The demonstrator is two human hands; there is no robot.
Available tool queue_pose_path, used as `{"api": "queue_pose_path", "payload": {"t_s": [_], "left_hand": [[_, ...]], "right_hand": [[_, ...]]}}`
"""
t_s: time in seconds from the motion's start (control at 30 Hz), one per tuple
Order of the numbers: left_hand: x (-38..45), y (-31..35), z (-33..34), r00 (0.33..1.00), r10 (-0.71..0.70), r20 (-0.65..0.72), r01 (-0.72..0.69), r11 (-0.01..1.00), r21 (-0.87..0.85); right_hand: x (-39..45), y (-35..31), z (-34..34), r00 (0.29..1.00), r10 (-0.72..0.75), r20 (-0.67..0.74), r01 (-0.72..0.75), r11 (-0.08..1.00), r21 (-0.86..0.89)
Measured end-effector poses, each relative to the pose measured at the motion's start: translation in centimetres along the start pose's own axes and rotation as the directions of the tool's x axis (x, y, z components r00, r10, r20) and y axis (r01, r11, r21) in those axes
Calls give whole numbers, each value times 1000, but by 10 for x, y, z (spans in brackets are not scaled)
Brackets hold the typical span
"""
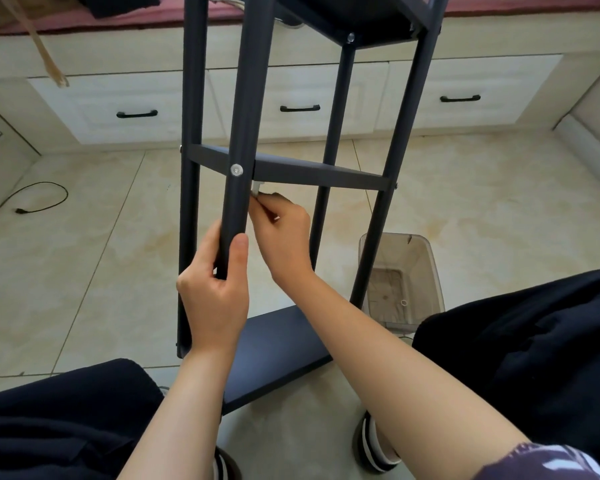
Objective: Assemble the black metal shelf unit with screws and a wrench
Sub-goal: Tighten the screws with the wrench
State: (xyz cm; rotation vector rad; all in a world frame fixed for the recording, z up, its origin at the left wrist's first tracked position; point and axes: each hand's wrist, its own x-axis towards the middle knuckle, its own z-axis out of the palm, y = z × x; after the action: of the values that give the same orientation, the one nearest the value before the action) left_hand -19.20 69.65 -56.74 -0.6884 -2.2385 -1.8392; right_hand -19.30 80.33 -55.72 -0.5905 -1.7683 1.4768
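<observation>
The black metal shelf unit (312,174) stands upright on the tiled floor between my knees, with three shelves fixed to four posts. A silver screw head (236,170) shows on the near post at the middle shelf. My left hand (215,289) grips that near post (238,133) below the middle shelf. Just behind the post, my right hand (284,237) pinches a small silver wrench (257,189) under the middle shelf's corner. Most of the wrench is hidden by my fingers and the post.
A clear plastic bin (404,282) with small bits inside stands on the floor to the right of the unit. White drawers with black handles (300,108) line the wall behind. A black cable (39,199) lies on the floor at left. My knees flank the bottom shelf.
</observation>
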Motion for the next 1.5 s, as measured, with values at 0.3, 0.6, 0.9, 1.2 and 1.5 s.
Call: {"api": "queue_pose_path", "payload": {"t_s": [0.3, 0.6, 0.9, 1.2, 1.5], "left_hand": [[1, -4, -8, 1000, 12, -11, -12, 1000, 3], [1, -10, -14, 998, 4, -57, -4, 1000, 2], [-1, -15, -22, 993, -9, -119, 6, 1000, -20], [-4, -13, -23, 997, 18, -78, -18, 1000, 1], [-2, -30, -30, 988, -130, -87, 138, 986, 98]], "right_hand": [[-17, -6, -61, 938, 286, 197, -253, 952, -174], [43, -63, -128, 780, 504, 371, -255, 798, -546], [102, -54, -171, 775, 578, 255, -255, 656, -710], [149, -44, -141, 866, 486, 115, -377, 788, -487], [139, -47, -138, 791, 596, 135, -545, 788, -287]]}}
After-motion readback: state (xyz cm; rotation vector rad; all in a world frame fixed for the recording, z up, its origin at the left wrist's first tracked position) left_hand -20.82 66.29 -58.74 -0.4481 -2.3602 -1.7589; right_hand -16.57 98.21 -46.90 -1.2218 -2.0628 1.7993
